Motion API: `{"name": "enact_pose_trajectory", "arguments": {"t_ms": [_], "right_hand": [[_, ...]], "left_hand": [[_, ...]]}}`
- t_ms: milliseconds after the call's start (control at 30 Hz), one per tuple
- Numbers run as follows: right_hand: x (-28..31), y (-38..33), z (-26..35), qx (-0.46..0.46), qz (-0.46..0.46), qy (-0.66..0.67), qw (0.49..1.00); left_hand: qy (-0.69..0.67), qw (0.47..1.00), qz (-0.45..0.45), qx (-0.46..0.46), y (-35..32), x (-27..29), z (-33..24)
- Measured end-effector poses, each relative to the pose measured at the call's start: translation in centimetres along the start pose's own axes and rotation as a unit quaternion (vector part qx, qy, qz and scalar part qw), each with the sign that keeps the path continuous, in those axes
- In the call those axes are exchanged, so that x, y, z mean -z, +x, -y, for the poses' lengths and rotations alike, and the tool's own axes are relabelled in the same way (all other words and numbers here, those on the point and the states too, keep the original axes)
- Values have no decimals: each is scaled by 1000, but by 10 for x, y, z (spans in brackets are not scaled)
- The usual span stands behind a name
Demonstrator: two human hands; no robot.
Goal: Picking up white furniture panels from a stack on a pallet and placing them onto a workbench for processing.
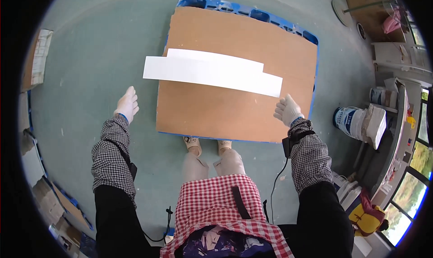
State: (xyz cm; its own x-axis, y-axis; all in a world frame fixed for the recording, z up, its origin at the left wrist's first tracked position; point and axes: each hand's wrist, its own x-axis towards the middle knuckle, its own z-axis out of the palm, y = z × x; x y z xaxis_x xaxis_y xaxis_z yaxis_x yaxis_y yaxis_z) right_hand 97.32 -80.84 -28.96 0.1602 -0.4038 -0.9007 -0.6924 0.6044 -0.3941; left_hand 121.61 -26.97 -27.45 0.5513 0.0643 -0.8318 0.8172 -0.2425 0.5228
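Observation:
A long white strip, flat like board or card, lies across a brown cardboard sheet on a blue pallet. A second white strip, shorter, shows behind it. The long one's left end juts past the cardboard. My left hand, in a white glove, hovers left of the cardboard, apart from the strips, fingers stretched out and empty. Over the cardboard's right side is my right hand, gloved too, just nearer to me than the long strip's right end. Its fingers are loosely bent, and nothing shows in them.
My feet stand at the pallet's near edge on a green floor. White-and-blue buckets and a bench are on the right. Far right stands a round-based metal stand. A box sits far left.

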Motion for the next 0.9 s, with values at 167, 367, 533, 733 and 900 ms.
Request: {"name": "enact_pose_trajectory", "arguments": {"t_ms": [167,367,533,733,900], "right_hand": [[12,62,2,0,49,55,997],[14,131,-4,61,101,119,986],[-37,102,8,41,86,216,972],[-24,101,13,59,111,181,975],[-15,103,14,81,143,138,977]], "left_hand": [[-7,999,37,5,60,-46,-19],[746,590,44,-305,102,-99,-27],[743,524,-24,-415,135,-61,3],[755,584,31,-297,125,-62,30],[738,603,44,-298,110,-51,65]]}}
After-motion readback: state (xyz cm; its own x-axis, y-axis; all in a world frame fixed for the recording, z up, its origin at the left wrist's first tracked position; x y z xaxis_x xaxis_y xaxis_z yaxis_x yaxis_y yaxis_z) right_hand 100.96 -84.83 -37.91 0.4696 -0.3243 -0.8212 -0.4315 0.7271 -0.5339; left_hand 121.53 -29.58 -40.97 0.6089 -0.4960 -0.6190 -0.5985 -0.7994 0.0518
